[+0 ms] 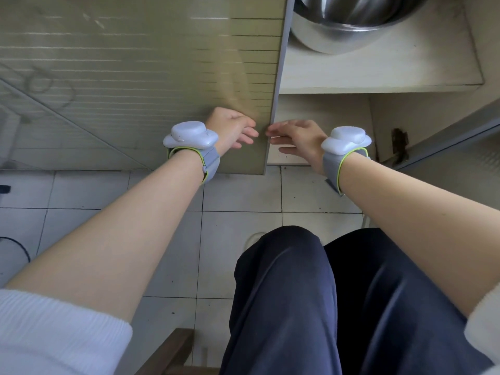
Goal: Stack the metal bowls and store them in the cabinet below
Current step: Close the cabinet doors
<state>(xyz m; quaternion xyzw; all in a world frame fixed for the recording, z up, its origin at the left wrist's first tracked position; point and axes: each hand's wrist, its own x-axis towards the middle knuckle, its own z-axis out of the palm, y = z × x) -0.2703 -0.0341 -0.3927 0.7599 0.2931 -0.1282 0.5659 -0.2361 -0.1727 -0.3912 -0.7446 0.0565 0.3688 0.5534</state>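
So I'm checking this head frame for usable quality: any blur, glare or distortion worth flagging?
Head view: wide-angle bending curves the cabinet door edge and the floor tiles; the door's glossy face carries soft reflections and a smeared patch above the left hand; the metal bowls show bright streaks and are cropped at the top; both hands, including the right hand, look slightly soft.

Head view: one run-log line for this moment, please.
bowls: stacked on cabinet shelf | left hand: open, at door edge | right hand: open, empty | step: door not shut
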